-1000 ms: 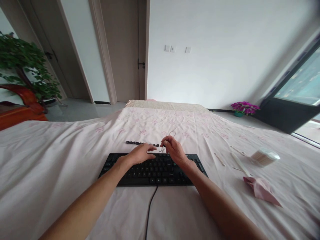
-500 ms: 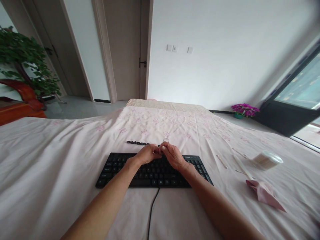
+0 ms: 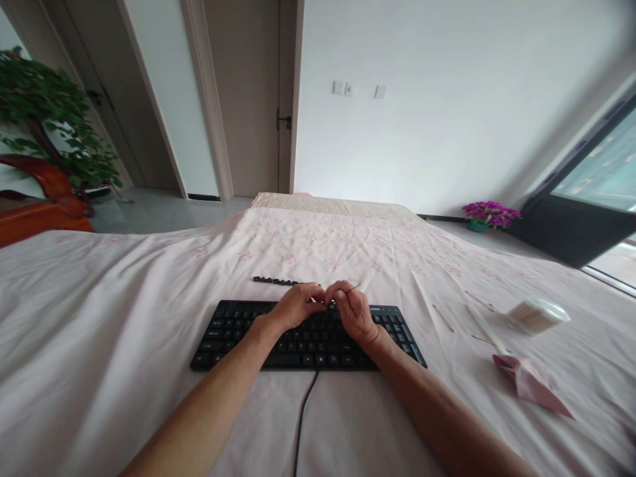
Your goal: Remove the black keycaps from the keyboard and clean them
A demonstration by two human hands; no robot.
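Both hands (image 3: 328, 308) over keyboard (image 3: 238, 331) (long axis left-right), wire puller (image 3: 352, 285) pinched.

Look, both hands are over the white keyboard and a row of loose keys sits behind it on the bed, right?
Almost. The keyboard is black, not white, as the head view shows. The left hand and right hand do meet over its top edge, and the row of loose keys lies just behind it on the pink bedsheet.
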